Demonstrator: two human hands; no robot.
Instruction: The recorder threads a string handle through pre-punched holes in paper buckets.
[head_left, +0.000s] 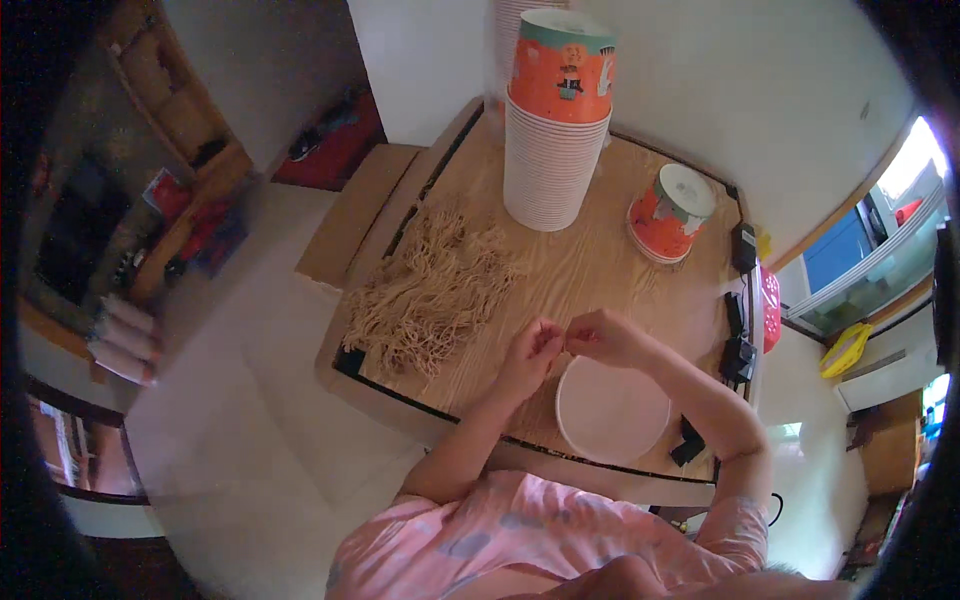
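Observation:
My left hand (532, 350) and my right hand (600, 336) meet over the wooden table (600, 270), fingertips pinched together on what looks like a thin tan strand, too fine to see clearly. Just below them stands an open white paper cup (612, 412), seen from above. A loose pile of tan paper strands (432, 292) lies to the left of my hands. At the back rises a tall stack of upturned orange and white paper cups (555, 120). A short stack of the same cups (670, 212) sits at the back right.
Black clips or adapters (738, 350) and a red object (771, 308) line the table's right edge. A cardboard box (345, 225) leans at the table's left side. Shelves (160, 150) stand far left across pale floor. A window (880, 250) is at the right.

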